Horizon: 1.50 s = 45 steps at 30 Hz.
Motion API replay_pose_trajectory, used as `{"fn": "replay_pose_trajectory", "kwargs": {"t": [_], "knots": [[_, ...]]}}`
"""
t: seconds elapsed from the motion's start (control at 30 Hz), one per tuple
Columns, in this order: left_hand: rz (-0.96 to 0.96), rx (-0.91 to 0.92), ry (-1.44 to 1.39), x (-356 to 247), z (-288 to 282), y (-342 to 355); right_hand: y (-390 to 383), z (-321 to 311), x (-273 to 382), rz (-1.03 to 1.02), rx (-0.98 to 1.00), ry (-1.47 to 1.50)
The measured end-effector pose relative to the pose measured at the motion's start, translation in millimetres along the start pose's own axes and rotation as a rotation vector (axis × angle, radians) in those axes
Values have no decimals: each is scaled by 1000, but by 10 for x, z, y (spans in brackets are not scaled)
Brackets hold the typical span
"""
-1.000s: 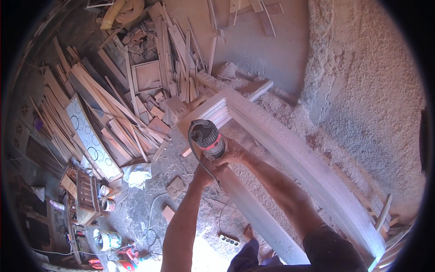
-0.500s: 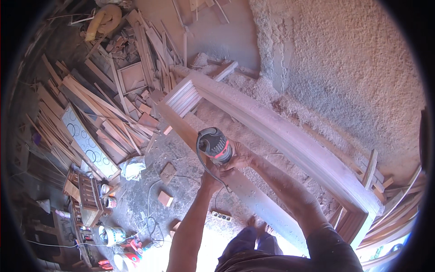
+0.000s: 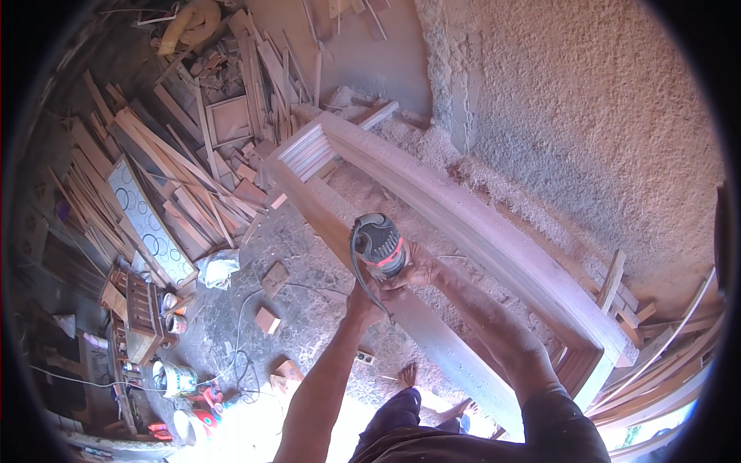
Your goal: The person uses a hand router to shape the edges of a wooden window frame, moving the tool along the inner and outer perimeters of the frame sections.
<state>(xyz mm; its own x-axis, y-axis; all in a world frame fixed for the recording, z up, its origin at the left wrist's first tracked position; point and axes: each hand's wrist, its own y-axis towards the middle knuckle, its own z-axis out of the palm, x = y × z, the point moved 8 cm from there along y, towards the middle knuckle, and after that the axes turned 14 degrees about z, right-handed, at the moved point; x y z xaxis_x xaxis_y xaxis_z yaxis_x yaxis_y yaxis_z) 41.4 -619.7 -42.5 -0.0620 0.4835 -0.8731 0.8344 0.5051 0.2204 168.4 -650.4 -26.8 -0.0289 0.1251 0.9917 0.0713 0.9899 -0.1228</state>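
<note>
A black corded power tool (image 3: pixel 378 238) with a red band stands upright on the near rail of a large wooden frame (image 3: pixel 455 363). Its underside is hidden by my hands and its own body. Low on its near left side, my left hand (image 3: pixel 363 305) is closed around it, the fingers partly hidden. From the right, my right hand (image 3: pixel 419 270) wraps around the lower body. The tool's dark cord loops down past my left wrist. Grooved mouldings line the inner edges of the frame, which is coated in pale dust.
Scrap boards (image 3: pixel 174 174) lean and pile up at the left. Wood blocks (image 3: pixel 268 320) and a power cable (image 3: pixel 239 332) lie on the floor, with a white bucket (image 3: pixel 179 380) at lower left. Behind the frame rises a rough wall (image 3: pixel 571 116). More long strips (image 3: pixel 656 386) lie at right.
Both hands and the tool have slid a little to the right along the near rail. My feet, close together before, are now apart. The view has shifted slightly.
</note>
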Motion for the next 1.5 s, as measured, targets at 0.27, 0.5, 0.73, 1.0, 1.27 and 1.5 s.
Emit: {"fn": "replay_pose_trajectory", "kwargs": {"t": [0.27,0.5,0.73,1.0,1.27,1.5], "knots": [[-116,-20,-154,-307,410,-360,-618,-16,13,1,-19,-27],[-129,-43,-232,-506,870,-637,-1179,-66,-41,1,-21,-83],[-153,-112,-469,-736,1320,-1007,-1829,-70,-174,42,-15,-19],[-219,-208,-729,-1094,1783,-1392,-2480,-86,-184,20,-32,-12],[179,-183,387,-1594,1720,-1582,-2752,-35,-285,101,46,-27],[28,31,462,-1044,1733,-1498,-2495,2,-389,149,135,199]]}}
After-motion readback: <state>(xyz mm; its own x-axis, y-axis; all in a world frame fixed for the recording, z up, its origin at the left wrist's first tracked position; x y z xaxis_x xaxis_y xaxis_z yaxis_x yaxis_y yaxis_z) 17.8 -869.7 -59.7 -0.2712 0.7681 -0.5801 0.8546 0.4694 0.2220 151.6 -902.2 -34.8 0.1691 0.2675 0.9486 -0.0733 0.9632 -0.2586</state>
